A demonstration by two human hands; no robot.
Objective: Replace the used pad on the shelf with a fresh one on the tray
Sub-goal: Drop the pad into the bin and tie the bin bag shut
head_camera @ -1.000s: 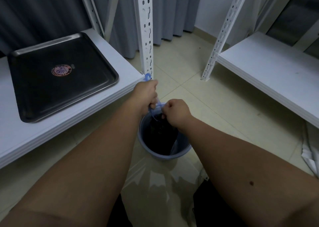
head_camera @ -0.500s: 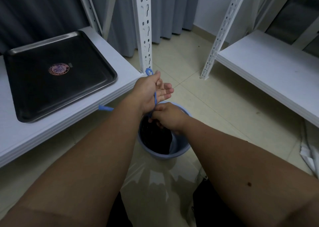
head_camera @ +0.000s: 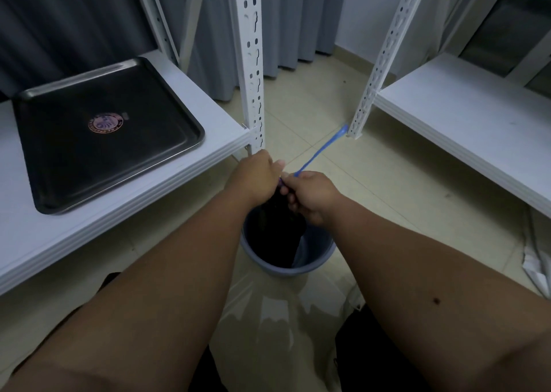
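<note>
A dark metal tray (head_camera: 59, 159) with a round sticker at its middle lies on the white left shelf (head_camera: 214, 141); no pad shows on the tray or on either shelf. Above a blue bin (head_camera: 319, 262) on the floor, my left hand (head_camera: 256, 173) grips the gathered neck of a black bag (head_camera: 277, 227) that hangs into the bin. My right hand (head_camera: 313, 196) touches the left one and pinches a blue drawstring (head_camera: 322, 151), which stretches taut up and to the right.
A white slotted upright (head_camera: 252, 63) stands at the left shelf's corner, just behind my left hand. A second white shelf (head_camera: 462, 117) with its own slanted upright (head_camera: 384, 51) is at the right. Grey curtains hang behind. Crumpled white material (head_camera: 536, 266) lies at the right edge.
The blue drawstring, earlier looped over my left hand, now runs out to the upper right from my right hand. The bag's neck is gathered and lifted higher above the bin.
</note>
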